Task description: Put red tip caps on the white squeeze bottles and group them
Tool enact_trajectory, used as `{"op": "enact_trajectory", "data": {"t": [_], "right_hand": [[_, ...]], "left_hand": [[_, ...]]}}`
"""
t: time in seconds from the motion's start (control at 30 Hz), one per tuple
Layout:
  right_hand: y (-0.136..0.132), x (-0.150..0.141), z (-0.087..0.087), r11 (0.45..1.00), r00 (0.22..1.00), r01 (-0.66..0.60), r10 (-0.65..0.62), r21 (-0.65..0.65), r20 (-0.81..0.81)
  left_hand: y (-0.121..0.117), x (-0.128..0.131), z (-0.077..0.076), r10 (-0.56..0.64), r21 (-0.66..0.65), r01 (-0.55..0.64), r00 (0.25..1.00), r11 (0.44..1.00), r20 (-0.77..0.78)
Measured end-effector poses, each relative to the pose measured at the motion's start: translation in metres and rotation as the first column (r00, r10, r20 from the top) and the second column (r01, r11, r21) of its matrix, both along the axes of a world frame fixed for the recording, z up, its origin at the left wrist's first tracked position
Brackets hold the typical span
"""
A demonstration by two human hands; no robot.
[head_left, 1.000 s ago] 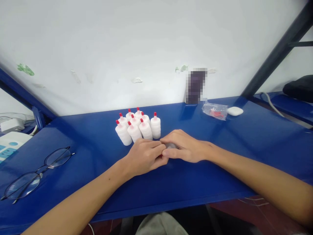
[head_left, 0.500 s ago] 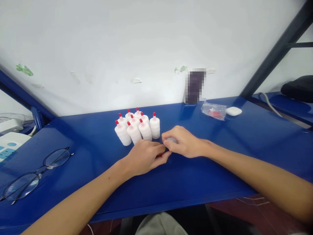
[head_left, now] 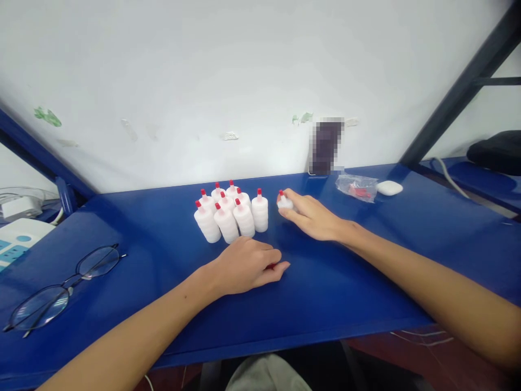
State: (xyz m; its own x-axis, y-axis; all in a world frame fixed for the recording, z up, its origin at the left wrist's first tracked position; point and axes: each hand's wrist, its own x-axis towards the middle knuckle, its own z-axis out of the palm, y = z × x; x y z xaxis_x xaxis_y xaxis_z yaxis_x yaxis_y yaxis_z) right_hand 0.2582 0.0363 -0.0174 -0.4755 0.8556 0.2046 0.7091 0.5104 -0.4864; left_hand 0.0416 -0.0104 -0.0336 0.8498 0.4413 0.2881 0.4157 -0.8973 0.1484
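Note:
My right hand (head_left: 311, 214) is wrapped round a white squeeze bottle (head_left: 285, 203) with a red cap on its nozzle. The bottle stands upright, and the fingers hide most of its body. To its left is a cluster of several white bottles (head_left: 244, 220), upright and close together, each with a red tip. My left hand (head_left: 250, 266) rests on the table in front of the cluster, its fingers curled. Something red, seemingly a small cap (head_left: 271, 266), shows between its thumb and fingers; the rest is hidden.
Glasses (head_left: 67, 285) lie at the left, near a white power strip (head_left: 24, 236). A clear bag (head_left: 356, 188) with red pieces and a white rounded case (head_left: 389, 188) lie at the back right. A blurred-out dark upright object (head_left: 325, 146) leans against the wall.
My right hand has moved away from the left one, a little back, with the bottle. The bottle's red cap now shows. My left hand has stayed nearly in place.

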Motion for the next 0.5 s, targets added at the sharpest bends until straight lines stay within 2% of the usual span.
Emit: {"op": "enact_trajectory", "data": {"t": [0.13,0.27,0.4,0.5], "right_hand": [[0.002,0.0,-0.001,0.997,0.988,-0.057,0.048,0.056,0.148],[-0.006,0.0,0.006,0.983,0.951,-0.175,0.157,0.047,0.268],[-0.016,-0.004,0.015,0.97,0.923,-0.242,0.23,0.002,0.31],[-0.018,-0.007,0.015,0.964,0.907,-0.268,0.252,0.0,0.338]], "left_hand": [[0.0,0.0,0.0,0.01,0.015,-0.01,1.0,1.0,-0.009],[0.0,0.0,0.0,0.003,0.017,-0.003,1.0,1.0,-0.018],[0.001,0.0,0.0,0.003,0.008,-0.003,1.0,1.0,-0.021],[0.001,0.0,-0.001,0.003,0.01,-0.003,1.0,1.0,-0.012]]}}
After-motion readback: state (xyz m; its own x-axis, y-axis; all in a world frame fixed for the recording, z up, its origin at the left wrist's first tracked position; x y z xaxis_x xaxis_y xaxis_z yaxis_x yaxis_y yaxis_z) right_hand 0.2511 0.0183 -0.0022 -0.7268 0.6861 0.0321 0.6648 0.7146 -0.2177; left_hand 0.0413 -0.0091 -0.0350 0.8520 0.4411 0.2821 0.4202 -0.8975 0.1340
